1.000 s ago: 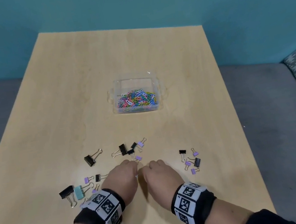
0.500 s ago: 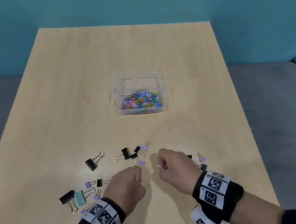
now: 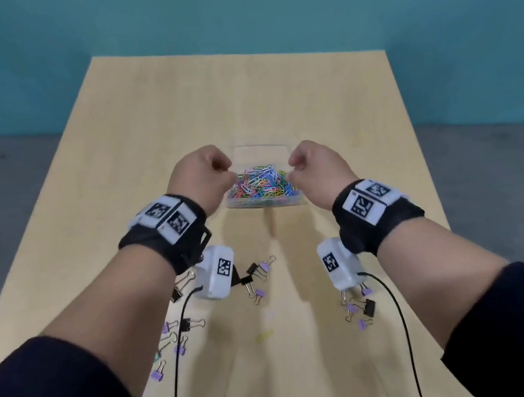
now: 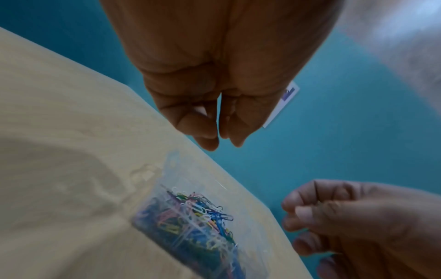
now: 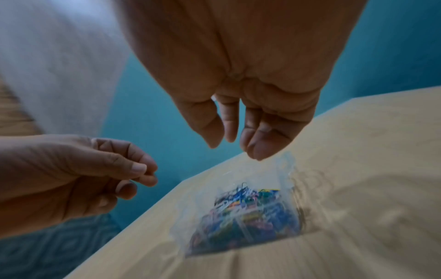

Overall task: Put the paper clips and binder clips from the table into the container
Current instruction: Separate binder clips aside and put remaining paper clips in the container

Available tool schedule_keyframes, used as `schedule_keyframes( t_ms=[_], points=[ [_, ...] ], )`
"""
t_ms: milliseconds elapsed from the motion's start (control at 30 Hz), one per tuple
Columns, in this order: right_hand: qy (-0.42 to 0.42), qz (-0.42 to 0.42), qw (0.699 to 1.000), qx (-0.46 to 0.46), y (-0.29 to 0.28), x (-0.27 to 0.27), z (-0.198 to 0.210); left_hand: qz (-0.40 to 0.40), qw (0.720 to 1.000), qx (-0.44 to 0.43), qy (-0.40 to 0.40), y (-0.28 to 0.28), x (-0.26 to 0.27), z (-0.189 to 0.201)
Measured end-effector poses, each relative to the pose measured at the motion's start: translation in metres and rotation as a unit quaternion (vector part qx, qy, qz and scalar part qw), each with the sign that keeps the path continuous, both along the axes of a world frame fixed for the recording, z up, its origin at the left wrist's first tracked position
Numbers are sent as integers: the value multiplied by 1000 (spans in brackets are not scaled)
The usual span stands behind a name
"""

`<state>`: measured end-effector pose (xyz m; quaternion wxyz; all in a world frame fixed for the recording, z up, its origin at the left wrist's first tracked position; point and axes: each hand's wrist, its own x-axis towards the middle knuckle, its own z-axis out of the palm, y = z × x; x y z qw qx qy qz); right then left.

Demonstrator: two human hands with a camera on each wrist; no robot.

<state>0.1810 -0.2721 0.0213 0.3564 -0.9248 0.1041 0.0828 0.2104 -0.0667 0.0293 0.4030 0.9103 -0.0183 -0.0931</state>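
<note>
Paper clips (image 3: 260, 183) of coloured wire fill the clear plastic container (image 3: 266, 203) in a bright heap, and both hands have just come up from the near edge of the pale wooden table (image 3: 143, 120), where a second ago they were picking at small things, to hang over that tub. The left hand (image 3: 206, 175) is above its left rim, the right hand (image 3: 314, 166) above its right rim, fingers bunched and pointing down on each. From the wrist views the fingertips (image 4: 210, 143) of the left are pressed together, those of the right a little parted; whether either pinches a clip I cannot tell, nothing shows between them. I'd judge this a drop-off, done or about to be. Behind the wrists, back toward the person, black and lilac binder clips (image 3: 257, 270) lie scattered, with more (image 3: 360, 307) below the right forearm and one yellow paper clip (image 3: 264, 335) between the groups. So plenty is left to fetch.
</note>
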Motion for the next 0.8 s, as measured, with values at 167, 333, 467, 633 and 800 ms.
schedule_keyframes(
  t_ms=[167, 333, 467, 633, 800],
  points=[
    [43, 171, 984, -38, 20, -100, -23, -60, 992, 90, 59, 33, -98, -21],
    [97, 258, 959, -70, 35, -182, -49, -151, 969, 144, 135, 25, -196, -62],
    [54, 239, 967, -75, 40, -193, -56, -149, 972, 164, 83, 12, -218, -76],
    [50, 251, 960, -111, 58, -170, -64, -160, 966, 188, 77, 6, -218, -80],
    [87, 263, 952, -130, 65, -165, -62, -178, 959, 200, 91, 9, -215, -75]
  ],
)
